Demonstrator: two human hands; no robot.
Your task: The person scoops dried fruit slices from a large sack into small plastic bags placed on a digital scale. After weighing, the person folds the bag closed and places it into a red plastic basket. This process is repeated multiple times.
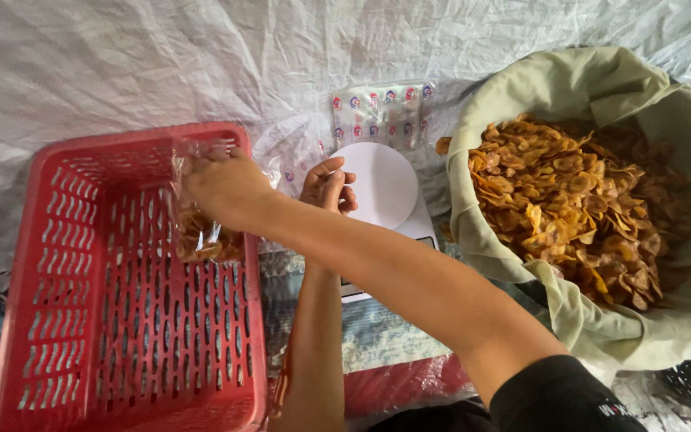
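Reaching across the body, the right hand is clamped on the top of a small clear plastic bag of golden fried chips, which hangs long axis upright just inside the right wall of the red slotted plastic basket, otherwise bare. The left hand lies to the right of the bag and farther from it, fingers curled loosely together at the edge of the round white plate of a kitchen scale; whether it grips anything I cannot tell. Farther right, a large container lined with pale green cloth is heaped with loose chips.
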